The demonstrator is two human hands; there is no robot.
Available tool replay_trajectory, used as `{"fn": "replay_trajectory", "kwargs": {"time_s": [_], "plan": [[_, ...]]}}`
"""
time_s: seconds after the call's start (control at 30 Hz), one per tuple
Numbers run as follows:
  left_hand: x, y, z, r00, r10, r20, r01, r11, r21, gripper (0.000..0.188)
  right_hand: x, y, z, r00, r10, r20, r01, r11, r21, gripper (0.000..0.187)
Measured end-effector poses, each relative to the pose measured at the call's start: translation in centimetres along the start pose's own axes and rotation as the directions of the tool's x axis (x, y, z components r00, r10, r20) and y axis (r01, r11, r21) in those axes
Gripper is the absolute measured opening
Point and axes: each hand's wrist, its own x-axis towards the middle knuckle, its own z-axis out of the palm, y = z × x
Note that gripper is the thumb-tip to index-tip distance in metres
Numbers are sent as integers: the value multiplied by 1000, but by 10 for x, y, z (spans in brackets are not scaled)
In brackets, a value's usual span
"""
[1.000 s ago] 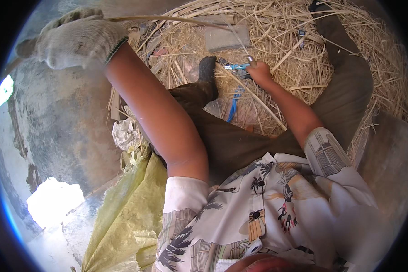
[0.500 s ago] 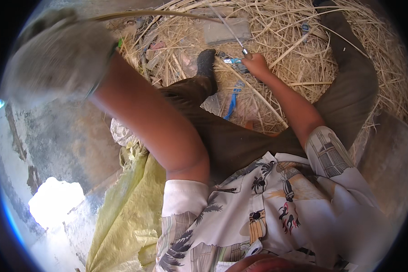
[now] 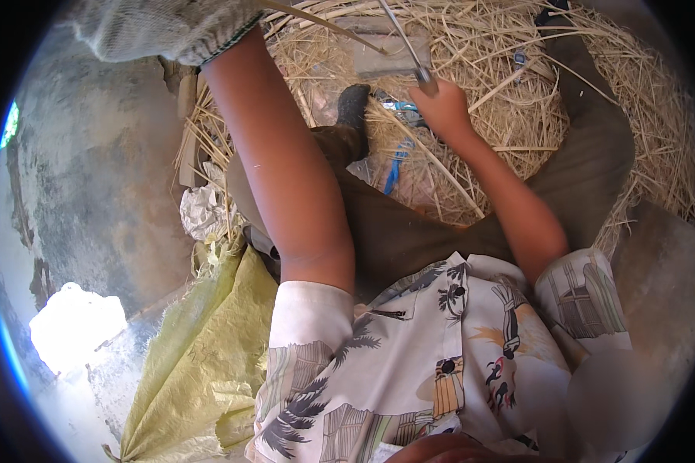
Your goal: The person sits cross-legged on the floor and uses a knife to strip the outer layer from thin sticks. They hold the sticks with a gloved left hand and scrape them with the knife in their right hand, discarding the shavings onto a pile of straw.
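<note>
My left hand (image 3: 166,29), in a grey knitted glove, is raised at the upper left, its fingers partly cut off by the picture's edge. A long, thin bamboo-like strip (image 3: 324,23) runs from it to a flat grey block (image 3: 398,63) on the ground. My bare right hand (image 3: 445,109) is closed round the handle of a knife (image 3: 409,45). Its narrow blade points away from me, across the block, and its tip leaves the upper edge. Between my outstretched legs, near the right hand, lie a light-blue tool-like object (image 3: 398,106) and a blue strap (image 3: 394,171).
Straw-like shavings (image 3: 510,116) cover the ground around my legs. A yellowish woven sack (image 3: 201,347) lies at my left, beside crumpled whitish plastic (image 3: 202,212). Bare concrete floor (image 3: 108,201) extends at the far left. A small dark watch-like object (image 3: 520,59) rests on the shavings.
My left hand has swung right and away from me, and the strip has shifted with it. My right hand and the knife have moved slightly, the blade tilting further left.
</note>
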Motion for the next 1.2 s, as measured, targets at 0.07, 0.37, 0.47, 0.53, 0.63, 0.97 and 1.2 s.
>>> {"fn": "replay_trajectory", "kwargs": {"time_s": [0.07,0.37,0.47,0.53,0.63,0.97,1.2], "plan": [[0,1,1,1000,4,-2,-4,1000,30,34,-10,28,3,999,-8,-41,6,999,-33,26],[4,-9,-1,1000,4,3,-4,960,281,34,2,61,8,795,517,318,-533,845,-42,27],[-3,2,7,1000,3,17,-8,958,286,35,23,60,-14,543,503,673,-831,434,347,21],[-4,-2,11,1000,7,23,-14,950,311,35,7,32,-15,946,268,182,-305,927,218,23],[1,-7,3,1000,16,15,-20,937,348,35,-10,10,-9,995,-50,-87,54,998,43,29],[3,-14,16,999,21,41,-37,902,429,36,-5,89,2,864,486,128,-460,867,-192,29],[9,-30,28,994,53,100,-97,850,517,37,-14,63,9,992,129,14,-127,986,-108,35]]}}
